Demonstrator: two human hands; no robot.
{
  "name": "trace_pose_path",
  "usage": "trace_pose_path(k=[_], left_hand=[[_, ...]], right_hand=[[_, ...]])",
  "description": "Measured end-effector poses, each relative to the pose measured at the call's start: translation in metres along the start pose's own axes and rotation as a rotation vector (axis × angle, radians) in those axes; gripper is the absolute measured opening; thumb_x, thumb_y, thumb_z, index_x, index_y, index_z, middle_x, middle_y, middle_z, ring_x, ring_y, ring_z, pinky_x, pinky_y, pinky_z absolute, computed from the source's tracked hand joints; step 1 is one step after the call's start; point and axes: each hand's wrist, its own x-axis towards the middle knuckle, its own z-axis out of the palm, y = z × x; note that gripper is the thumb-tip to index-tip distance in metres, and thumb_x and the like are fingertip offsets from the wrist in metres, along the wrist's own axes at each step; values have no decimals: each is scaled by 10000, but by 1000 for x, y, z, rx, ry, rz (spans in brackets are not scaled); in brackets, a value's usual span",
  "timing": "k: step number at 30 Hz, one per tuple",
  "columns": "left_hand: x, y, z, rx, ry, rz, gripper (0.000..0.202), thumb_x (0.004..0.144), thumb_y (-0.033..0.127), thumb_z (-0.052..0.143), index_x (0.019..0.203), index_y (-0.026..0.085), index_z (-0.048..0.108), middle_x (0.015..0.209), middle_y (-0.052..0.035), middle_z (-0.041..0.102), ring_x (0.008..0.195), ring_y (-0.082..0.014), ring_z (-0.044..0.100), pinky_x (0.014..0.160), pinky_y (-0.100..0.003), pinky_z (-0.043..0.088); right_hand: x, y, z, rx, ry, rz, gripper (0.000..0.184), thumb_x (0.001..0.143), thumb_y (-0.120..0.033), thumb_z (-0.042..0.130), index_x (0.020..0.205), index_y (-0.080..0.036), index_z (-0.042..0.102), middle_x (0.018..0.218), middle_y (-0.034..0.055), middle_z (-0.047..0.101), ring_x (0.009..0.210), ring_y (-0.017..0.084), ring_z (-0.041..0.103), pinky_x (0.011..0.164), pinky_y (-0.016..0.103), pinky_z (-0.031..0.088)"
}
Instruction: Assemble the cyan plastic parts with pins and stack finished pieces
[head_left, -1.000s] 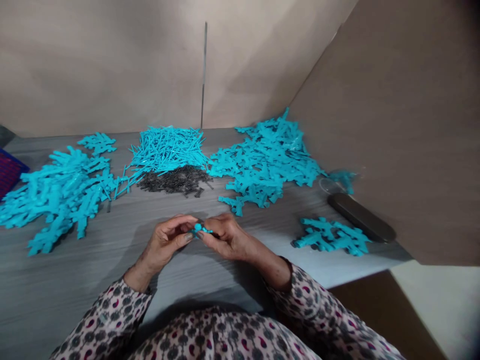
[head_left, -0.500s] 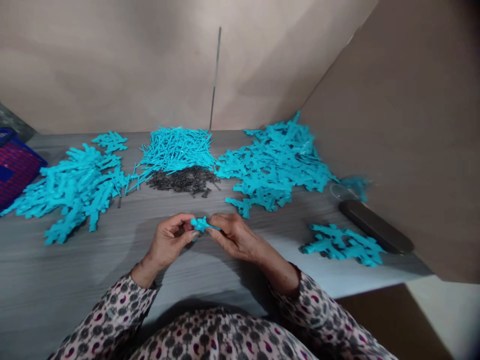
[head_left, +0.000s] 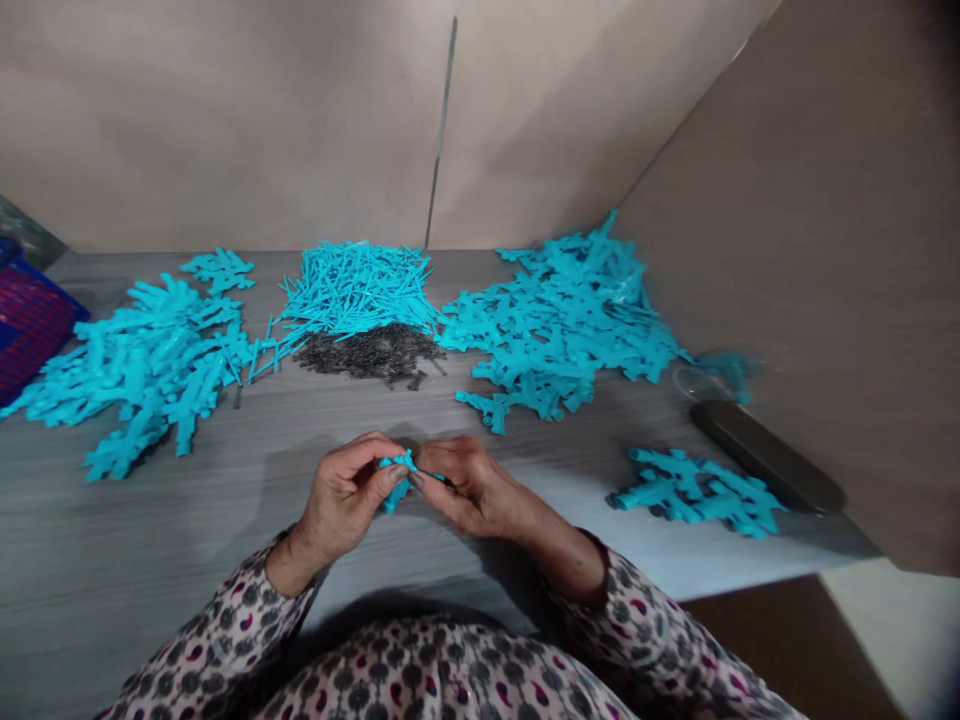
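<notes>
My left hand [head_left: 349, 490] is closed, thumb and fingers pinching a small turquoise plastic piece [head_left: 395, 490] that looks like a toy-gun part. Its lower end hangs below the left thumb. Close against it, my right hand [head_left: 469, 485] is also closed, pinching a thin rod [head_left: 433, 474] that meets the piece. Most of the rod is hidden by the fingers. Both hands are just above the table, fingertips almost touching. Beyond them lie a heap of small dark pins [head_left: 371, 355] and a heap of thin turquoise sticks [head_left: 356, 290].
Gun-shaped turquoise pieces form a big heap [head_left: 559, 320] at right and another heap [head_left: 146, 355] at left. A smaller group [head_left: 697, 490] lies near a dark elongated case [head_left: 765, 455]. A blue-and-red basket [head_left: 34, 325] stands far left. Board walls [head_left: 262, 130] enclose the back and right.
The turquoise piece has been turned so that one end points down below the left hand. A thin, darker rod now shows at the right fingertips. The view has shifted slightly.
</notes>
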Motion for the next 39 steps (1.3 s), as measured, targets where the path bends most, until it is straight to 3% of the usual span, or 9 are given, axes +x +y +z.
trace_pose_path(k=[4,6,11,15,20,25,29,34,39], left_hand=[[-5,-7,1,-130,-25,-219,254,838,412,696,814,159,680,636,5,580,481,-103,566,423,-195,458],[-7,-12,1,-154,-8,-262,276,828,435,704,819,160,676,623,6,583,472,-102,554,418,-198,462],[-3,-2,-2,-67,-11,-133,234,841,385,699,803,154,687,635,-5,591,513,-96,557,448,-181,445],[1,7,-4,23,-28,-4,219,837,347,707,763,141,694,629,-12,590,548,-85,536,490,-170,429],[2,-7,-3,-75,22,-144,282,806,422,726,830,142,702,631,-16,627,509,-104,563,466,-196,461],[4,-12,-2,-46,129,-64,250,725,389,805,810,158,759,760,-54,684,656,-132,602,563,-220,500],[5,-11,-3,-86,126,-111,281,719,404,809,854,164,755,759,-52,686,630,-132,583,546,-230,489],[5,-12,-2,-124,-22,-209,375,761,484,758,909,146,692,732,-36,669,660,-139,601,626,-238,502],[1,-11,2,-53,-152,-236,431,886,564,568,809,143,616,645,-12,594,573,-118,545,575,-231,456]], right_hand=[[1,-1,6,128,-2,77,316,988,-244,430,690,-174,508,617,-11,529,564,89,452,561,220,336],[2,0,8,239,18,140,366,992,-298,446,653,-169,491,600,-19,515,536,75,424,533,207,324],[5,6,6,600,-85,298,492,940,-550,500,683,-135,564,601,-28,457,542,71,374,502,201,295],[6,11,5,735,-113,364,536,860,-629,577,645,-140,533,558,-60,360,518,57,288,478,199,248],[8,9,4,569,-48,369,508,891,-595,548,672,-137,558,584,-38,440,547,68,339,492,190,283],[5,5,2,195,126,225,270,916,-374,591,771,-146,603,644,-14,513,583,89,434,530,201,325],[2,6,6,108,186,102,213,950,-265,539,778,-156,605,694,18,560,630,112,511,575,219,379],[4,4,3,129,285,93,166,933,-216,570,794,-158,640,696,15,572,628,110,512,565,214,384],[5,-1,-7,163,215,120,254,918,-215,562,671,-160,586,625,-17,510,607,98,475,562,211,366]])
